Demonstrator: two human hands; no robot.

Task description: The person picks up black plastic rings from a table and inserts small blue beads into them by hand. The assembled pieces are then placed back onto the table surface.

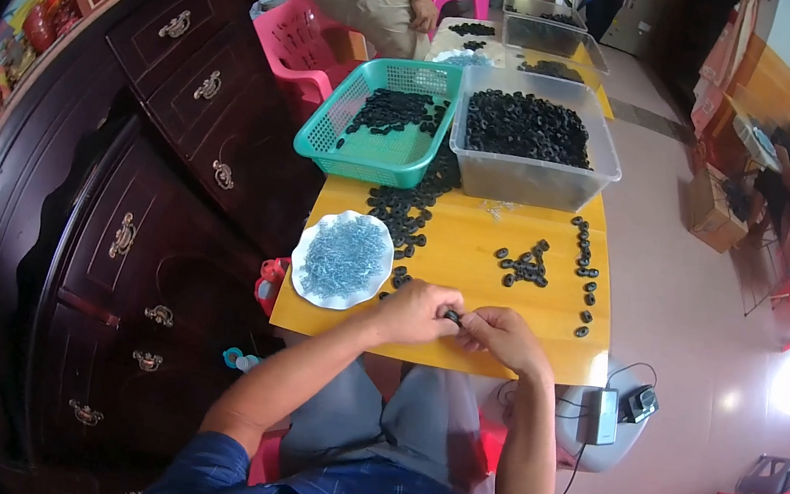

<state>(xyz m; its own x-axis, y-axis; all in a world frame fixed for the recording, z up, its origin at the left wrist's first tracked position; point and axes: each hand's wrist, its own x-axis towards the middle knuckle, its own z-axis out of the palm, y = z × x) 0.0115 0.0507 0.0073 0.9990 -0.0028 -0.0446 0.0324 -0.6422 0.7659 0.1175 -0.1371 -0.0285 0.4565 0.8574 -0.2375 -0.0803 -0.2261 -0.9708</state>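
Over the near edge of the yellow table (461, 246), my left hand (416, 313) and my right hand (507, 340) meet. Both are closed, with a small black oval part (452, 316) pinched between their fingertips. Its details are too small to make out. Just left of my left hand stands a white scalloped plate (335, 303) heaped with thin, clear bluish pieces. Similar black parts (401, 216) lie in a band beyond my left hand. Past my right hand lies a loose cluster of black parts (528, 264), and a row of them (589, 300) runs along the right side.
A green basket (375, 173) and a clear plastic bin (533, 182), both holding black parts, stand at the table's far end. A dark wooden cabinet (107, 287) flanks the left. Other people (369, 1) are beyond. Right of the table is a device with cables (603, 418).
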